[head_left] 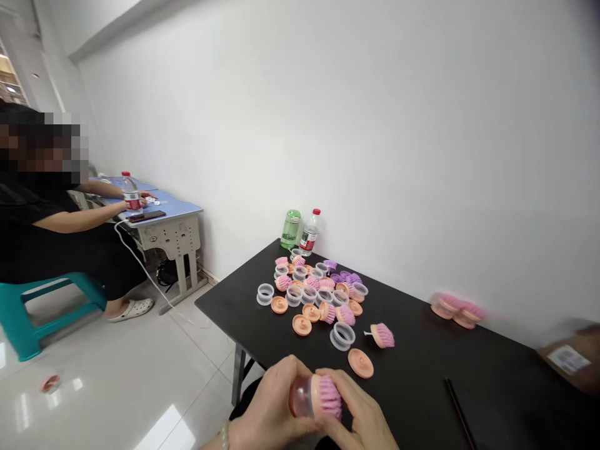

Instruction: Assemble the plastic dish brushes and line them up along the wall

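Near the front edge of the black table, my left hand is wrapped round a clear plastic cup part. My right hand grips the pink-bristled brush head, which touches the clear part. Beyond my hands lie an orange disc, a clear ring and a loose pink brush head with a white stem. Several more clear rings, orange discs and pink brush heads are spread farther back, with purple pieces behind them.
A green bottle and a red-capped water bottle stand at the back corner. Two assembled brushes sit by the wall. A black stick and a brown package are at right. A person sits at a blue desk.
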`<state>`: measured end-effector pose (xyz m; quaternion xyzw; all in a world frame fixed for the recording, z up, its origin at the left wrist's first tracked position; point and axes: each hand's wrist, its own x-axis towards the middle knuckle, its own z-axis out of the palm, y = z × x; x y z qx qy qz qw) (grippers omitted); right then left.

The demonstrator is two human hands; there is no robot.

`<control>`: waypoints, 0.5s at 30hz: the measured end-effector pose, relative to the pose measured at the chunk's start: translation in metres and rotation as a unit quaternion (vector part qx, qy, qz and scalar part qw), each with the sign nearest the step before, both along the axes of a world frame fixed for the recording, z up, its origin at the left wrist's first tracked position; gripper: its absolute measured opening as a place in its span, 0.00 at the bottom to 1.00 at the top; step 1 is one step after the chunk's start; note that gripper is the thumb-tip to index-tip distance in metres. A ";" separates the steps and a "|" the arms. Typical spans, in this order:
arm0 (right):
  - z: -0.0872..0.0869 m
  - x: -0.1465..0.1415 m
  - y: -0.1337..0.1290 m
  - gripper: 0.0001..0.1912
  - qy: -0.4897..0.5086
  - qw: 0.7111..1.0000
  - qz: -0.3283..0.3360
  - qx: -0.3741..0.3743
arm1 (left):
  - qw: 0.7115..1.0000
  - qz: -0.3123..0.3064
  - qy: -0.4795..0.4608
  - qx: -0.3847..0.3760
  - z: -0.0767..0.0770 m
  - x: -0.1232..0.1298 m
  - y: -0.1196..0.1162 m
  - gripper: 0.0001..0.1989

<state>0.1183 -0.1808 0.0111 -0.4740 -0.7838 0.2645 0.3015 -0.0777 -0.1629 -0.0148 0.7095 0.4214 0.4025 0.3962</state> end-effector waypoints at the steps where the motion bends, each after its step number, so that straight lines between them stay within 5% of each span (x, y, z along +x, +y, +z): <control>1: 0.003 -0.001 -0.001 0.19 0.002 1.000 0.003 0.003 | 1.000 -0.001 0.005 -0.001 0.001 0.000 -0.001 0.21; 5: 0.007 -0.003 -0.005 0.37 0.003 0.999 -0.045 -0.003 | 1.000 -0.014 0.001 -0.003 0.006 0.002 -0.001 0.21; 10: 0.020 -0.009 -0.013 0.13 0.002 0.998 -0.067 0.000 | 0.999 -0.039 0.010 0.009 0.010 0.004 0.003 0.21; 12: 0.027 -0.010 -0.017 0.09 -0.011 0.999 -0.043 0.013 | 0.996 -0.072 0.006 -0.046 0.008 0.001 0.007 0.25; 15: 0.027 -0.012 -0.026 0.09 -0.026 0.998 0.039 0.045 | 0.958 -0.210 -0.040 -0.189 0.004 -0.006 0.016 0.31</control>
